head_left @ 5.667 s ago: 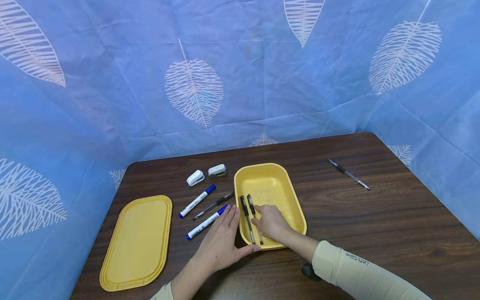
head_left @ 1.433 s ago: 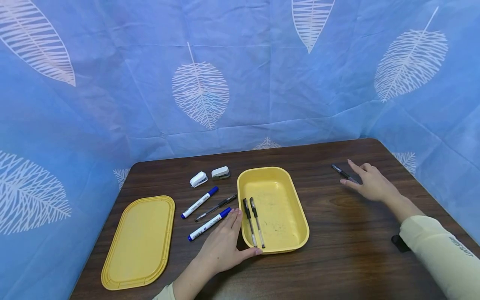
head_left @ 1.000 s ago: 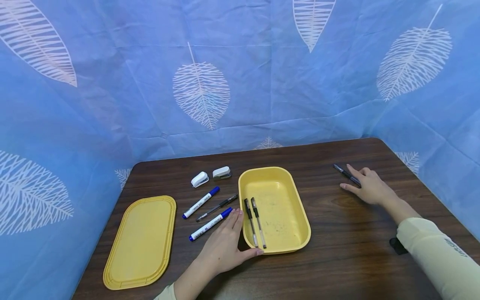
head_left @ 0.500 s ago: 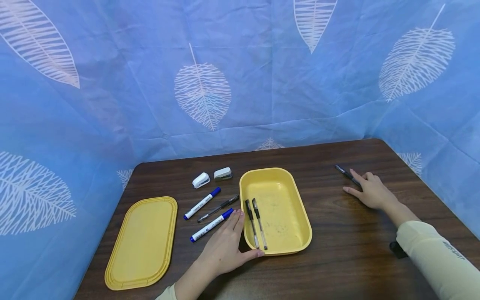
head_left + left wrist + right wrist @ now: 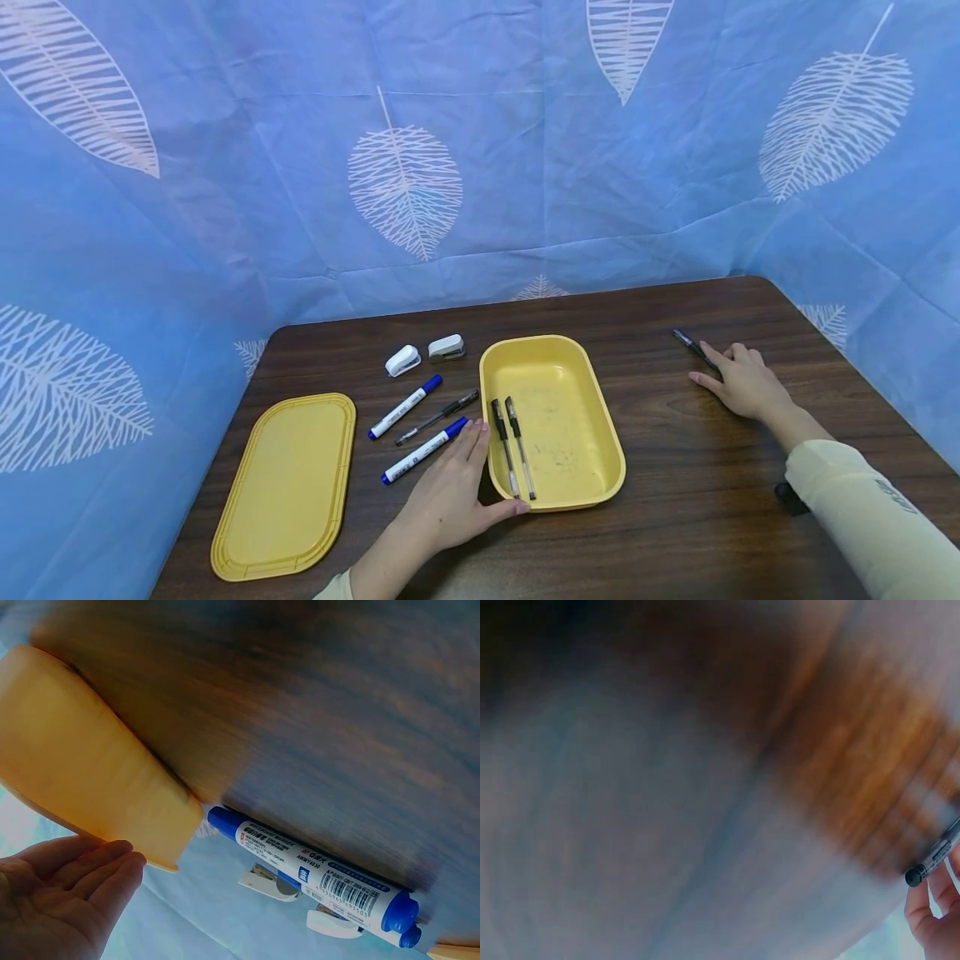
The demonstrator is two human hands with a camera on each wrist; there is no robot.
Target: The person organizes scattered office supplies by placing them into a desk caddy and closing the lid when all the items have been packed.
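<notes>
My left hand [image 5: 446, 500] lies against the near left corner of a yellow plastic tray [image 5: 611, 433], thumb along its front rim. In the left wrist view, straight fingers [image 5: 112, 862] meet the tray wall [image 5: 97, 780]. Two black-capped gel pens [image 5: 517, 446] lie inside, along the left wall. To the right, my right hand [image 5: 742, 387] is low over another gel pen [image 5: 686, 340]. Its index finger overlaps the pen's middle, and the thumb sits a little apart on the near side. The right wrist view has the pen's end [image 5: 926, 866] right at the fingertips.
Left of the tray lie two blue-and-white markers [image 5: 401, 410] [image 5: 420, 454] with a gel pen [image 5: 435, 418] between them. Two white mini staplers [image 5: 403, 360] [image 5: 447, 347] stand behind. A flat yellow lid [image 5: 285, 487] rests at the left side of the brown table [image 5: 675, 533].
My right hand has left the tray for the pen on the right. Over the last second it has lowered onto that pen, thumb and index closing in slightly. The left hand has stayed put.
</notes>
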